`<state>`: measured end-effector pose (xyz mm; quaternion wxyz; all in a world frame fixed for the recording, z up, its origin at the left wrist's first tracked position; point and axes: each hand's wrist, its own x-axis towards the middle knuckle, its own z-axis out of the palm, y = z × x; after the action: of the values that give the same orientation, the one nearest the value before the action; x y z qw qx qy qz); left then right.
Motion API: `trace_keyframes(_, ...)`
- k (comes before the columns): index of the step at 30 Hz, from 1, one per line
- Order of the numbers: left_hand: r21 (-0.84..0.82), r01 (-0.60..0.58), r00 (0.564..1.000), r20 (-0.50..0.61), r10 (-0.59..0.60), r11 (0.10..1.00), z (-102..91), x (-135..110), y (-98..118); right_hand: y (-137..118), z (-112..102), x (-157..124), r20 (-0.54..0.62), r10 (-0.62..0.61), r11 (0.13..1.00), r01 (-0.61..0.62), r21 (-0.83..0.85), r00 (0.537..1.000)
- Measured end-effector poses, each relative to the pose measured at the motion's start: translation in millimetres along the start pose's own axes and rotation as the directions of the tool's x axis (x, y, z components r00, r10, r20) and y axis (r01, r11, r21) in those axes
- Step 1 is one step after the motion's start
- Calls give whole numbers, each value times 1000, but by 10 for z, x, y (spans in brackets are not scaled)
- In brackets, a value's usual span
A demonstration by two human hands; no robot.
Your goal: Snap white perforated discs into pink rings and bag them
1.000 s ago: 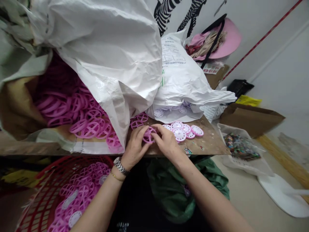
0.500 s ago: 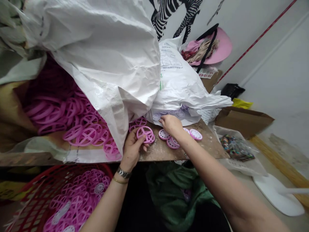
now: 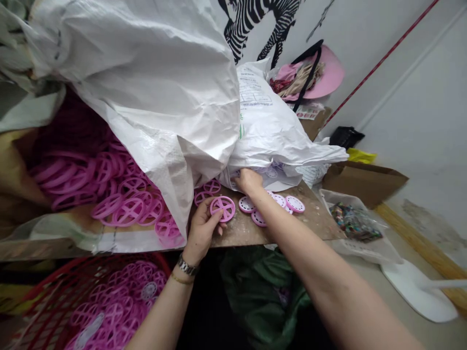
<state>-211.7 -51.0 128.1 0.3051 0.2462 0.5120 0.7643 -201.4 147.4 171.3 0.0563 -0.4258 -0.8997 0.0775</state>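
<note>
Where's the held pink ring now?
In the head view, the pink ring is just below centre, in the left hand, left of the white-faced discs.

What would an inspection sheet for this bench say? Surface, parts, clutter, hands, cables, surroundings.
Surface: brown tabletop, scuffed and specked.
Job's things: pink spoked rings spilling from beneath the large white sack; pink-rimmed white discs grouped on the tabletop; more white discs in the printed sack's mouth.
Clutter: red basket below the edge, heaped with pink rings plus some white discs; cardboard box; pink hat.
Hands: left hand holds a pink ring; right hand at the printed sack's mouth, fingertips hidden, grip unclear.
Cables: nothing seen for certain; red line on the wall, nature unclear.
Surroundings: zebra picture on the wall.
</note>
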Motion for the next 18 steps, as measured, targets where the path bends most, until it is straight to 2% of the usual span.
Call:
trace_keyframes(9, 42, -14, 1000, 23, 13, 999, 17, 0, 2, 321, -123, -76, -30, -5, 1000, 5, 3, 1000)
trace_keyframes(13, 75, -20, 999, 38, 18, 997, 25, -3, -16, 258, -112, -95, 9, 4, 999, -5, 39, 1000)
trace_keyframes(18, 156, -34, 999, 47, 27, 987, 43, -12, -18, 73, 16, -41, 32, 4, 992, -8, 130, 999)
